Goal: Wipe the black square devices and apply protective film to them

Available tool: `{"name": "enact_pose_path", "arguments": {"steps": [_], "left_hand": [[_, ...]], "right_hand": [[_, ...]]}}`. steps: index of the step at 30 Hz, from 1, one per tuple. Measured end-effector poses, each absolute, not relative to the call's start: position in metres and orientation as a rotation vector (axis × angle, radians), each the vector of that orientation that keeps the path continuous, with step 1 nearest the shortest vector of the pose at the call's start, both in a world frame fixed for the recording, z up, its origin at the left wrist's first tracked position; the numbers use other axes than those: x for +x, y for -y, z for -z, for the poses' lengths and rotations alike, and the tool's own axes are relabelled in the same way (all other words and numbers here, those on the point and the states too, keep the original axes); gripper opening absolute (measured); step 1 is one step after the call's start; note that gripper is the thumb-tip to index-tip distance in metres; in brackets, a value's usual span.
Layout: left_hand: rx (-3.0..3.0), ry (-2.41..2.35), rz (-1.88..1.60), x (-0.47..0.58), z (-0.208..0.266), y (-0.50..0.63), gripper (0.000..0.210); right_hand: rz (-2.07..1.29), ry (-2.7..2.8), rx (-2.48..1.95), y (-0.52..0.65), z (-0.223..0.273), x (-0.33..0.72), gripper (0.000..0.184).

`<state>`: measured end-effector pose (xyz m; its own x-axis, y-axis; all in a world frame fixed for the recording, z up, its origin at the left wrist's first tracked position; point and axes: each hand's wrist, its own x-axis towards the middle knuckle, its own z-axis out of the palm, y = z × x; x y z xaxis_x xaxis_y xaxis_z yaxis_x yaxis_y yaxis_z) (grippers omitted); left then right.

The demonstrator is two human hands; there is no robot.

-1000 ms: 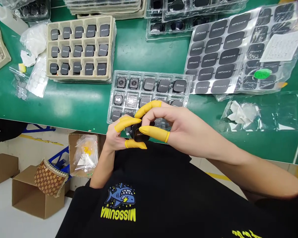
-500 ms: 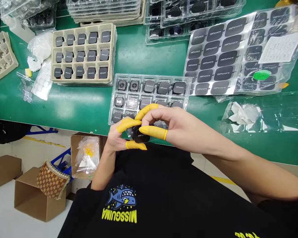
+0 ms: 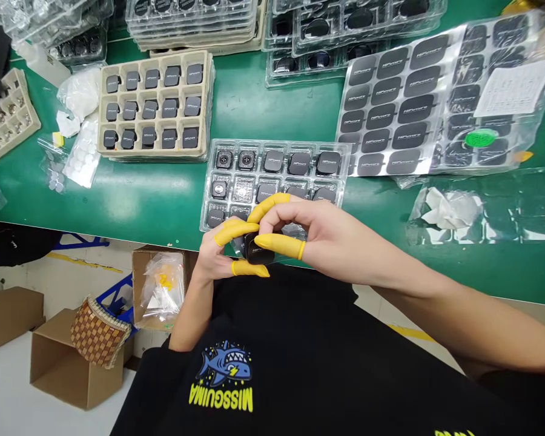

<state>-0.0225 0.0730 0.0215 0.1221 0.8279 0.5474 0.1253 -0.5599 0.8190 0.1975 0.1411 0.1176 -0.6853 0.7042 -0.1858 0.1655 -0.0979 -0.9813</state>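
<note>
At the table's front edge a black square smartwatch face (image 3: 258, 254), its screen side toward me with printed lettering, is held between both hands. My left hand (image 3: 211, 253) grips its left side and lower edge with yellow-cotted finger and thumb. My right hand (image 3: 320, 233) pinches its upper right part, the thumb lying across the face. Fingers cover much of the watch. Just behind, a clear plastic tray (image 3: 204, 203) bears several watches, most with lettered dark faces up and a few showing sensor backs; my hands hide its front right part.
A beige tray (image 3: 157, 151) of dark lettered pieces stands left of the clear tray. Sheets of black lettered stickers (image 3: 415, 108) lie at the right, near crumpled white paper (image 3: 449, 207). Stacked clear trays (image 3: 195, 27) are at the back. An open cardboard box (image 3: 75, 360) sits below left.
Both hands keep nearly the same hold on the watch, with a slight shift of the fingers. The whole view has moved a little, so the scene sits slightly lower and to the right.
</note>
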Motion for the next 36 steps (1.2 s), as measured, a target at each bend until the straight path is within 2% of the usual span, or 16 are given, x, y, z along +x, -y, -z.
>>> {"name": "enact_pose_path", "arguments": {"steps": [10, 14, 18, 22, 24, 31, 36], "left_hand": [[1.781, -0.916, -1.469, -0.024, -0.019, -0.072, 0.087], [1.803, -0.96, -1.463, -0.024, -0.02, -0.072, 0.082], [1.838, -1.009, -1.48, -0.026, -0.017, -0.072, 0.081], [1.795, -1.168, -1.456, -0.03, -0.01, -0.065, 0.085], [1.732, -1.215, -1.431, -0.031, -0.006, -0.061, 0.086], [1.675, -1.153, -1.488, -0.028, -0.003, -0.057, 0.076], [1.722, -1.078, -1.433, -0.022, -0.014, -0.059, 0.081]], "right_hand": [[-1.793, 1.794, -0.931, -0.14, -0.117, 0.196, 0.016], [-1.737, 1.835, -0.961, -0.137, -0.112, 0.195, 0.016], [-1.609, 1.899, -0.951, -0.132, -0.108, 0.198, 0.006], [-1.373, 1.93, -0.998, -0.125, -0.111, 0.206, 0.033], [-1.317, 1.947, -1.05, -0.122, -0.113, 0.209, 0.039], [-1.531, 2.06, -1.059, -0.116, -0.111, 0.204, 0.036], [-1.728, 1.932, -1.122, -0.116, -0.106, 0.196, 0.038]]}}
